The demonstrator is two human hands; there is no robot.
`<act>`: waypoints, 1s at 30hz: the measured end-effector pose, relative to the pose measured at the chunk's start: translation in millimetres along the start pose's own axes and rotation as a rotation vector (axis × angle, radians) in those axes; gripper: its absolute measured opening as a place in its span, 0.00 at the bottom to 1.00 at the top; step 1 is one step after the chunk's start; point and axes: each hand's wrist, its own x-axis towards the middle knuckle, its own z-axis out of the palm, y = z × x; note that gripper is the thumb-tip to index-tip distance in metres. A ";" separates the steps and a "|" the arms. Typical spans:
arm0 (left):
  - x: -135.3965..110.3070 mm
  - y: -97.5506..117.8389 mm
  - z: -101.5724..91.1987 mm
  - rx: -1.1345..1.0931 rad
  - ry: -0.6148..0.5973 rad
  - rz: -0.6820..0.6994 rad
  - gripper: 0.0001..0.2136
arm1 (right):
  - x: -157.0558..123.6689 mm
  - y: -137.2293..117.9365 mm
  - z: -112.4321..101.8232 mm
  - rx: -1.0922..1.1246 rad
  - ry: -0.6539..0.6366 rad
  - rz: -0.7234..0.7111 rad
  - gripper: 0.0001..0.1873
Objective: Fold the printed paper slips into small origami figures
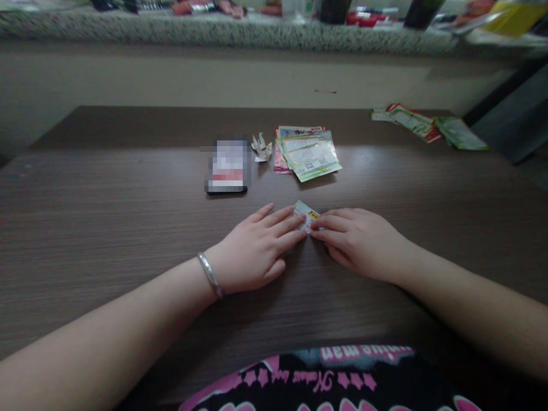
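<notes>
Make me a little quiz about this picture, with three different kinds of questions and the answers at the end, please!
1. Pick one. What do the left hand and the right hand both touch?
A. a spoon
B. a small paper
C. a ball

2. True or false? The bracelet is on the right wrist.

3. Fill in the missing word. In the picture, the crumpled scrap lies just to the ____ of the paper stack.

Key: 1. B. 2. False, it is on the left one. 3. left.
</notes>
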 end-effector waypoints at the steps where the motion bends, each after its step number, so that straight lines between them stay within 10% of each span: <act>1: 0.1 0.3 -0.7 0.006 0.005 -0.005 0.28 | 0.3 -1.0 -0.8 -0.008 0.000 0.004 0.16; 30: -16.5 -2.9 -15.1 0.154 0.083 -0.057 0.19 | -5.7 5.7 4.5 0.061 -0.090 0.051 0.19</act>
